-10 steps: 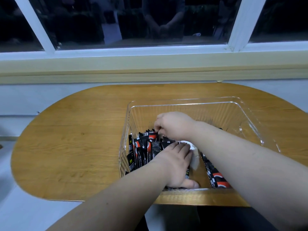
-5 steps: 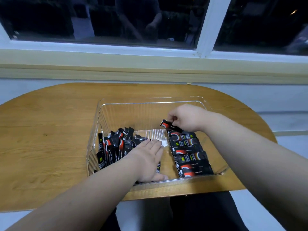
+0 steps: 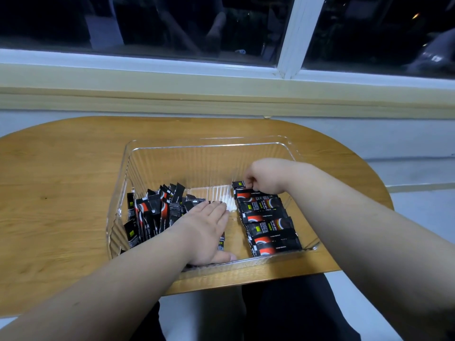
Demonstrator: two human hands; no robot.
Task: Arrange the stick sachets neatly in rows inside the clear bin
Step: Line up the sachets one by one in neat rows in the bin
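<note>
In the bin's point(image 3: 204, 142) right half, the right hand point(image 3: 267, 177) has its fingers curled, pinching one sachet point(image 3: 238, 185) at the far end of the row point(image 3: 269, 223). The sachet's free end sticks out leftward past the fingertips. That forearm comes in over the bin's right wall. In the bin's left half stands a loose heap point(image 3: 154, 212). The left hand point(image 3: 205, 230) lies flat, palm down with fingers straight, against the heap's right edge and holds nothing. The bin sits on the table point(image 3: 61, 180).
</note>
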